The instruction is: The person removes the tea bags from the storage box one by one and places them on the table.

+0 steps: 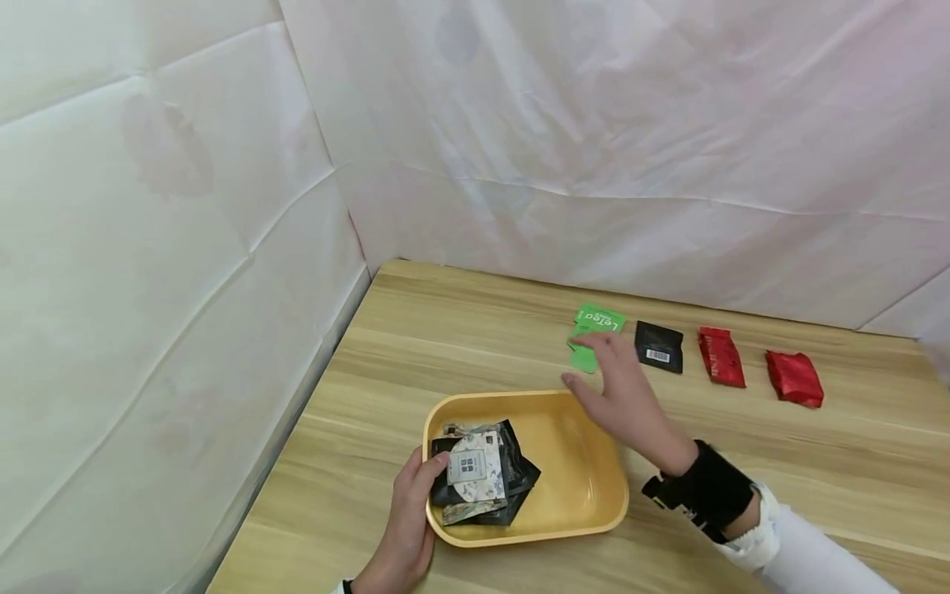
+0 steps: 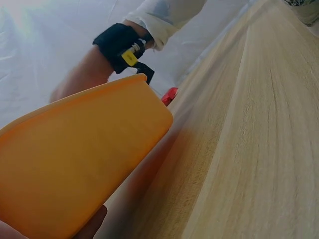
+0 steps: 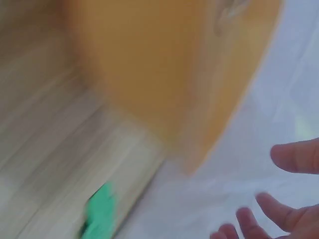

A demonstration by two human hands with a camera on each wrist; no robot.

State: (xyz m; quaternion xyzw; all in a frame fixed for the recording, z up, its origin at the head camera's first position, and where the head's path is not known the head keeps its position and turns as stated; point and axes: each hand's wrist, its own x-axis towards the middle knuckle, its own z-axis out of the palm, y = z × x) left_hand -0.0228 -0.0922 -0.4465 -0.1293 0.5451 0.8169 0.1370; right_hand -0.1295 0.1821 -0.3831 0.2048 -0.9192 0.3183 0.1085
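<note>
Green packet (image 1: pixel 594 337) under right hand (image 1: pixel 619 396) (fingers spread), left hand (image 1: pixel 411 516) gripping tray (image 1: pixel 586 495)

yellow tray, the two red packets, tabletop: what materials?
Yellow tray: looks like moulded plastic, smooth, satin sheen, rounded corners, one-piece wall. Red packets: probably foil or metallised film, since they are crinkled with bright glints; cannot tell further. Tabletop: wood-grain surface in straight bands, matte; likely laminate or veneer, solid wood not excluded.

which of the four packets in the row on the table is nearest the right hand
The green packet, leftmost in the row; the right hand partly covers it, while the black and two red ones lie farther right.
</note>
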